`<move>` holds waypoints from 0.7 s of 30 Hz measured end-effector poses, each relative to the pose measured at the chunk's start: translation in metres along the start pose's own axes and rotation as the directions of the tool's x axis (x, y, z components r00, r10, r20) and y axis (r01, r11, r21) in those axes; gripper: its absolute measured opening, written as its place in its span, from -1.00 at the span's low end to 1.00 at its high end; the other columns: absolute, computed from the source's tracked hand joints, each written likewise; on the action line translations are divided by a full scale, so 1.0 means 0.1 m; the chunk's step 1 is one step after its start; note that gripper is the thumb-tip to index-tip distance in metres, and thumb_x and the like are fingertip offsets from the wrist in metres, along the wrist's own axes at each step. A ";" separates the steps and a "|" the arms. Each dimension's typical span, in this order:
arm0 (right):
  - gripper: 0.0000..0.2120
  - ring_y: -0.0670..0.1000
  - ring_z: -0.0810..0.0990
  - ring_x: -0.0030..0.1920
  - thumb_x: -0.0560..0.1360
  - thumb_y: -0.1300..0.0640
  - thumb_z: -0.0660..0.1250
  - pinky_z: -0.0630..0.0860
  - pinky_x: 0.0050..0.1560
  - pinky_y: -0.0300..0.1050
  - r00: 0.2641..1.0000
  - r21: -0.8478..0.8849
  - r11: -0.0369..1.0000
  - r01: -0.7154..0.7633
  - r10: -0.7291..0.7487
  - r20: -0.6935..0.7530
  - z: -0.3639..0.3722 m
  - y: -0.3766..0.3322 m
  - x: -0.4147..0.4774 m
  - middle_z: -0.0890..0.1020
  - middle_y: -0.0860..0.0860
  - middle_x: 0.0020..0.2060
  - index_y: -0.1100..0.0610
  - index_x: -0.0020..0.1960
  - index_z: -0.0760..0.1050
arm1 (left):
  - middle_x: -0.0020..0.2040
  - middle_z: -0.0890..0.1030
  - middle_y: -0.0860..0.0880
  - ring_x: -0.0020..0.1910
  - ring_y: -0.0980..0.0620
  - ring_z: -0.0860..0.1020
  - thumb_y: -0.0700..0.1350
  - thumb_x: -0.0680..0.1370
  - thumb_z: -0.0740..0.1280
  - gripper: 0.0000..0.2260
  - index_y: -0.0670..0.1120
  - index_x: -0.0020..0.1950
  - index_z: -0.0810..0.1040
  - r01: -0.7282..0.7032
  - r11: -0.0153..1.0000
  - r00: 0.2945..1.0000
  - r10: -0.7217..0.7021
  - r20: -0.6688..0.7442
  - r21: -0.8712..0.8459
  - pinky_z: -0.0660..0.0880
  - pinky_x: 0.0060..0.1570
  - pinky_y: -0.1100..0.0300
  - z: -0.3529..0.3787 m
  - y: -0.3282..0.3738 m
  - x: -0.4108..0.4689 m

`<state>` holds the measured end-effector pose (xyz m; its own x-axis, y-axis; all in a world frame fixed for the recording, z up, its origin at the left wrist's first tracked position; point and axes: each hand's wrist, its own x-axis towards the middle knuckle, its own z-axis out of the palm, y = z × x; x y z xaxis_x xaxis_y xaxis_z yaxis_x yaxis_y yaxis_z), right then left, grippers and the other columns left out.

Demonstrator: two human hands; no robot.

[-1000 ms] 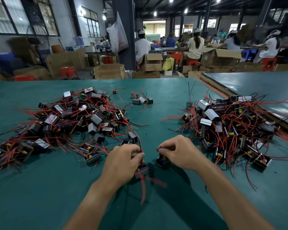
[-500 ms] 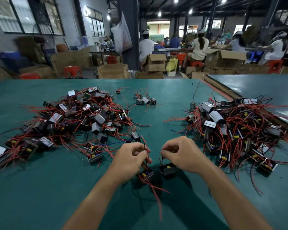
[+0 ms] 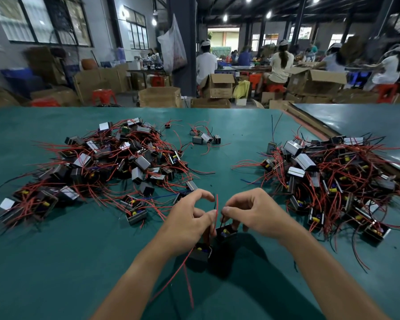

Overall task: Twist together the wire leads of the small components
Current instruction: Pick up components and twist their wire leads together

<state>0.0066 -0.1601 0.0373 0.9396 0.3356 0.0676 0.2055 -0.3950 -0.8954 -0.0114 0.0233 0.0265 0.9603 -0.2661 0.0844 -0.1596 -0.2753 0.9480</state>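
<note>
Leads (image 3: 216, 204) closer together now, piles (image 3: 116, 162) alongside

A: what's the person wearing, arms-wise?
B: bare left forearm (image 3: 134, 273) and right forearm (image 3: 321, 262) all the way to the bottom edge of the frame. left hand (image 3: 185, 218) and right hand (image 3: 256, 211) are bare too.

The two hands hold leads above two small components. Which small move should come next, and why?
Probably twist the two leads around each other: the left hand and right hand pinch a red lead and a black lead side by side, apparently untwisted.
</note>
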 end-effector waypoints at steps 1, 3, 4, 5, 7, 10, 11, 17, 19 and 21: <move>-0.81 -0.06 0.56 -0.44 0.53 0.28 0.37 0.42 -0.46 -0.24 1.000 0.005 1.000 -0.006 0.006 0.007 0.00 0.00 0.00 0.68 -0.05 -0.40 0.17 -0.25 0.63 | -0.37 0.63 -0.20 -0.52 0.01 0.49 -0.26 0.61 0.27 -0.83 -0.07 0.16 0.42 0.003 1.000 1.000 -0.003 0.007 -0.006 0.44 -0.43 0.28 0.01 0.02 -0.01; -0.80 -0.05 0.56 -0.44 0.54 0.28 0.36 0.42 -0.45 -0.23 1.000 0.024 0.999 -0.025 0.025 0.017 0.00 0.01 0.00 0.68 -0.04 -0.38 0.18 -0.26 0.61 | -0.35 0.64 -0.19 -0.56 0.06 0.45 -0.30 0.60 0.25 -0.76 -0.06 0.22 0.43 0.007 1.000 1.000 -0.008 0.016 0.023 0.34 -0.52 0.37 0.02 0.02 -0.01; -0.80 -0.04 0.56 -0.44 0.54 0.27 0.35 0.42 -0.45 -0.23 0.999 0.039 0.999 -0.035 0.034 0.020 0.00 0.01 0.01 0.69 -0.01 -0.35 0.18 -0.26 0.60 | -0.35 0.65 -0.13 -0.56 0.06 0.44 -0.33 0.59 0.23 -0.71 -0.04 0.25 0.43 0.010 0.999 1.000 -0.010 0.018 0.034 0.33 -0.53 0.37 0.03 0.02 -0.01; -0.79 -0.04 0.56 -0.44 0.55 0.26 0.35 0.42 -0.46 -0.23 0.999 0.054 0.998 -0.042 0.041 0.021 -0.01 0.02 0.01 0.70 0.03 -0.34 0.18 -0.26 0.58 | -0.35 0.66 -0.09 -0.56 0.04 0.44 -0.35 0.58 0.22 -0.67 -0.04 0.27 0.44 0.015 0.999 1.000 -0.016 0.016 0.030 0.34 -0.53 0.35 0.03 0.01 -0.01; -0.79 -0.05 0.55 -0.47 0.55 0.26 0.35 0.41 -0.49 -0.25 0.999 0.072 0.996 -0.044 0.042 0.020 -0.01 0.03 0.01 0.70 0.08 -0.34 0.16 -0.26 0.56 | -0.31 0.67 -0.07 -0.56 -0.03 0.45 -0.38 0.59 0.20 -0.65 -0.05 0.29 0.43 0.033 0.999 0.999 -0.033 0.002 -0.007 0.38 -0.51 0.29 0.04 0.01 0.01; -0.80 -0.06 0.51 -0.51 0.55 0.26 0.35 0.40 -0.51 -0.27 0.999 0.087 0.995 -0.040 0.038 0.019 -0.01 0.04 0.01 0.68 0.07 -0.39 0.19 -0.25 0.56 | -0.20 0.70 -0.08 -0.58 -0.05 0.44 -0.35 0.60 0.25 -0.72 -0.09 0.26 0.42 0.037 0.997 0.999 -0.039 -0.030 -0.062 0.40 -0.52 0.26 0.04 0.01 0.00; -0.80 -0.06 0.51 -0.51 0.55 0.26 0.35 0.41 -0.51 -0.27 0.999 0.094 0.995 -0.044 0.043 0.018 -0.01 0.04 0.01 0.67 0.07 -0.40 0.20 -0.25 0.57 | -0.19 0.70 -0.07 -0.57 -0.06 0.44 -0.33 0.60 0.27 -0.75 -0.09 0.23 0.43 0.037 0.997 0.999 -0.039 -0.037 -0.065 0.40 -0.52 0.26 0.04 0.02 0.00; -0.81 -0.04 0.54 -0.50 0.56 0.24 0.34 0.46 -0.51 -0.23 0.997 0.134 0.988 -0.077 0.072 0.040 0.02 0.04 0.02 0.66 0.10 -0.39 0.25 -0.21 0.59 | -0.27 0.70 -0.02 -0.63 0.01 0.40 -0.28 0.61 0.27 -0.91 -0.15 0.08 0.51 0.010 0.998 0.998 -0.014 -0.059 -0.068 0.35 -0.55 0.29 0.03 0.01 0.02; -0.82 -0.04 0.56 -0.50 0.55 0.24 0.35 0.47 -0.51 -0.22 0.996 0.136 0.987 -0.086 0.081 0.042 0.02 0.04 0.02 0.66 0.08 -0.39 0.24 -0.21 0.60 | -0.29 0.70 -0.03 -0.64 0.03 0.39 -0.27 0.61 0.28 -0.92 -0.14 0.01 0.54 0.012 0.998 0.998 -0.016 -0.060 -0.066 0.33 -0.57 0.30 0.03 0.00 0.02; -0.84 -0.03 0.56 -0.50 0.54 0.25 0.37 0.48 -0.50 -0.22 0.995 0.138 0.986 -0.094 0.089 0.042 0.02 0.04 0.02 0.66 0.05 -0.39 0.26 -0.20 0.61 | -0.32 0.68 -0.04 -0.66 0.04 0.38 -0.29 0.60 0.28 -0.89 -0.13 -0.04 0.57 0.023 0.997 0.998 -0.027 -0.054 -0.070 0.32 -0.60 0.31 0.04 -0.02 0.03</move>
<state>0.0086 -0.1592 0.0325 0.9419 0.3344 -0.0310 0.0763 -0.3030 -0.9499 -0.0090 0.0191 0.0240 0.9751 -0.2084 0.0757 -0.1213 -0.2157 0.9689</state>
